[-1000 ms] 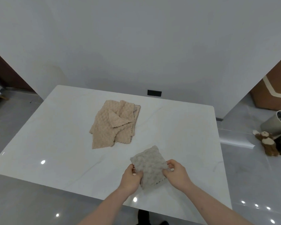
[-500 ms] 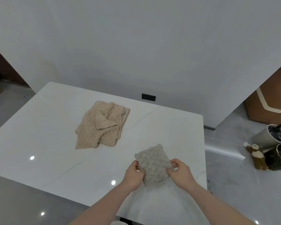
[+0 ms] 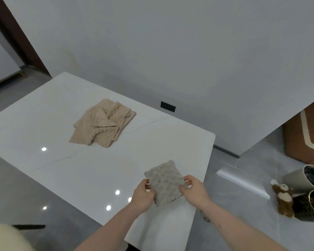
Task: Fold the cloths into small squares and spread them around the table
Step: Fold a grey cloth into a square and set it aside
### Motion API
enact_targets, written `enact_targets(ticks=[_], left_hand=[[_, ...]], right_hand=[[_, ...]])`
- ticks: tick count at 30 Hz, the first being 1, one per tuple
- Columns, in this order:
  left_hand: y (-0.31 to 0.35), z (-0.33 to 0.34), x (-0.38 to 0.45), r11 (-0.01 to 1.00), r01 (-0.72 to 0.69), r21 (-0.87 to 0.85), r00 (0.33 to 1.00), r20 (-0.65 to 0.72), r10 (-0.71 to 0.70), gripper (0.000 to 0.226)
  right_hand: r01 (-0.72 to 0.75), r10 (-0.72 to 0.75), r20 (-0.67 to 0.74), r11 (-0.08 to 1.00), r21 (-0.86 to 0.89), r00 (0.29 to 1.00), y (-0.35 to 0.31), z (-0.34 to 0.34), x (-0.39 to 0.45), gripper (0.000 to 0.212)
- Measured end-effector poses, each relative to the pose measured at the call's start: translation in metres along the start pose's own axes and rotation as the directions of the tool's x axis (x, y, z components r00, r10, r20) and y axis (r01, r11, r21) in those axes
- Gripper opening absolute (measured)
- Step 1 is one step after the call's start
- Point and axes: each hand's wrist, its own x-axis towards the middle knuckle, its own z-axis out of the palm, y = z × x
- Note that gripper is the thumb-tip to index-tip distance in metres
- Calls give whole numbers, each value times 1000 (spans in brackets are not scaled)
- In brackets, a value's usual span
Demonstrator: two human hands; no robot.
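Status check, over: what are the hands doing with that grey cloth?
Left hand and right hand grip the folded grey cloth at its sides. Beige cloths piled, unfolded, mid-table. Nothing in the way.

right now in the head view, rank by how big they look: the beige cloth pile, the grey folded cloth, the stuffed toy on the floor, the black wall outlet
1. beige cloth pile
2. grey folded cloth, though it lies nearer the camera, held by the left hand and right hand
3. stuffed toy
4. black wall outlet
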Motion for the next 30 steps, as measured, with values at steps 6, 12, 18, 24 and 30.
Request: enact_targets(ticks=[6, 12, 18, 24, 30], left_hand=[[3, -7, 3, 1000, 18, -7, 997, 69, -18, 31], [29, 10, 17, 998, 36, -42, 994, 108, -31, 33], [67, 51, 59, 996, 57, -71, 994, 96, -50, 40], [101, 96, 114, 993, 102, -64, 995, 31, -100, 45], [137, 130, 168, 996, 88, -31, 996, -6, -89, 43]], right_hand=[[14, -13, 16, 1000, -10, 1000, 0, -4, 1, 6], [3, -3, -26, 1000, 8, 1000, 5, -26, 21, 6], [-10, 11, -28, 999, 35, 1000, 11, -65, 69, 7], [-18, 18, 2, 1000, -4, 1000, 23, -107, 140, 6], [-38, 38, 10, 997, -63, 999, 36, -134, 215, 6]])
